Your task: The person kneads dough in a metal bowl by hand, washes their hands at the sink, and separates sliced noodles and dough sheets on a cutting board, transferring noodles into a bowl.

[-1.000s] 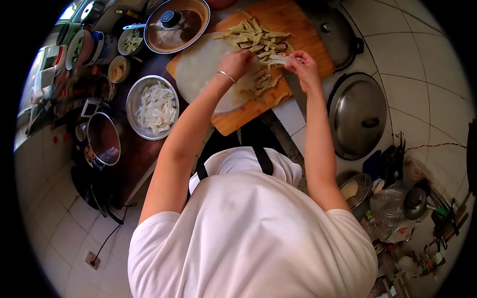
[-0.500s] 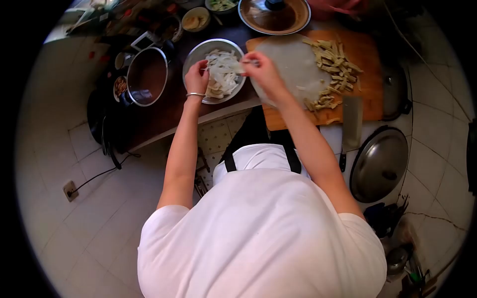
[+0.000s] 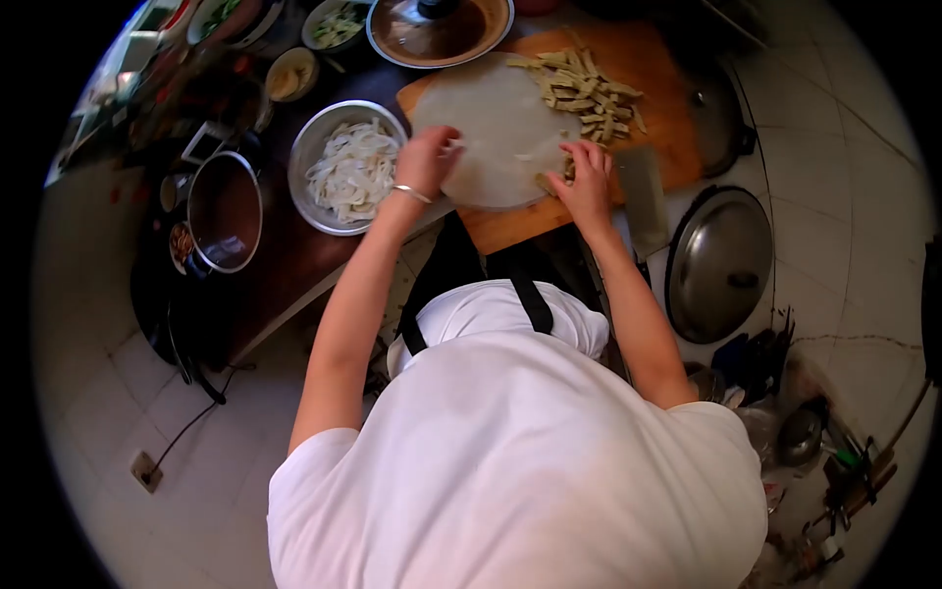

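My left hand point(image 3: 429, 162), with a bracelet at the wrist, hovers at the left edge of a round translucent white sheet point(image 3: 496, 123). Its fingers are bent and apart, with nothing visible in them. At the sheet's right edge, my right hand point(image 3: 587, 185) has its fingers closed around a few yellowish cut strips point(image 3: 546, 184); the fingers partly hide them. More cut strips point(image 3: 594, 96) lie heaped on the wooden cutting board point(image 3: 667, 118), beyond my right hand. Left of my left hand, a metal bowl point(image 3: 302, 201) contains white, noodle-like strips point(image 3: 351, 175).
A cleaver point(image 3: 644, 201) lies at the board's near right edge, beside a large dark lid point(image 3: 721, 265). Behind the sheet stands a glass-lidded pan point(image 3: 442, 34). Farther left are an oval-looking pot point(image 3: 226, 211) and a small bowl point(image 3: 291, 75).
Both hands have left the metal bowl and moved over to the board. My right hand has come down on the near cluster of yellowish strips. The view has shifted right.
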`<action>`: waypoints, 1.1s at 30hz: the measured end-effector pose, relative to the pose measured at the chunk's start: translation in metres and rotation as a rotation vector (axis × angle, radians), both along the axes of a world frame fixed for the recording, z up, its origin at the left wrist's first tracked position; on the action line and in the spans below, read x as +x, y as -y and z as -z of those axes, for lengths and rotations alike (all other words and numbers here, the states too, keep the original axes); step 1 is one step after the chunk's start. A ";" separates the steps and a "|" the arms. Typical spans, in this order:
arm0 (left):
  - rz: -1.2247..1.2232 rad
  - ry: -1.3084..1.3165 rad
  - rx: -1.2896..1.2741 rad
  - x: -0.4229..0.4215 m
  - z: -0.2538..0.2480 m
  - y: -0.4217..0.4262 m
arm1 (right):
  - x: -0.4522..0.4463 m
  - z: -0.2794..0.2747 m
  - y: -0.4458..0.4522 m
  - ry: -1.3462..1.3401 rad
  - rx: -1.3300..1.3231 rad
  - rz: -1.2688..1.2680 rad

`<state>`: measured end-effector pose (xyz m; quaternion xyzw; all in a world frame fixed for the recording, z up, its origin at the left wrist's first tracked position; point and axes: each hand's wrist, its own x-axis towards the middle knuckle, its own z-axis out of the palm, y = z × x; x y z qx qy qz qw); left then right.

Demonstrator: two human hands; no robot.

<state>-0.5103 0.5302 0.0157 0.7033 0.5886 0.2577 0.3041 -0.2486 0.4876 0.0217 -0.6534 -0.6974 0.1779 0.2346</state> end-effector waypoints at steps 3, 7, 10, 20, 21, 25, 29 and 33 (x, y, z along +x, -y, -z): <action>0.248 -0.065 0.031 0.068 0.023 -0.001 | 0.006 0.004 0.021 0.133 -0.074 -0.044; 0.309 -0.169 0.122 0.104 0.055 0.000 | 0.020 0.048 0.037 0.273 0.076 -0.136; 0.331 -0.223 0.141 0.107 0.061 0.001 | 0.037 0.071 0.023 0.327 0.270 -0.119; -0.042 -0.106 -0.070 0.022 0.017 -0.005 | 0.088 0.080 -0.094 0.342 0.399 -0.109; -0.067 -0.180 0.037 -0.004 0.019 -0.003 | 0.092 0.079 -0.105 0.274 0.392 -0.107; -0.152 -0.402 0.091 -0.100 0.025 0.021 | 0.109 0.063 -0.125 0.344 0.321 -0.179; -0.188 -0.480 0.145 -0.132 0.032 0.036 | 0.078 0.026 -0.105 0.384 0.351 -0.096; -0.186 -0.459 0.230 -0.095 0.009 0.017 | 0.018 0.028 -0.113 0.258 0.407 -0.194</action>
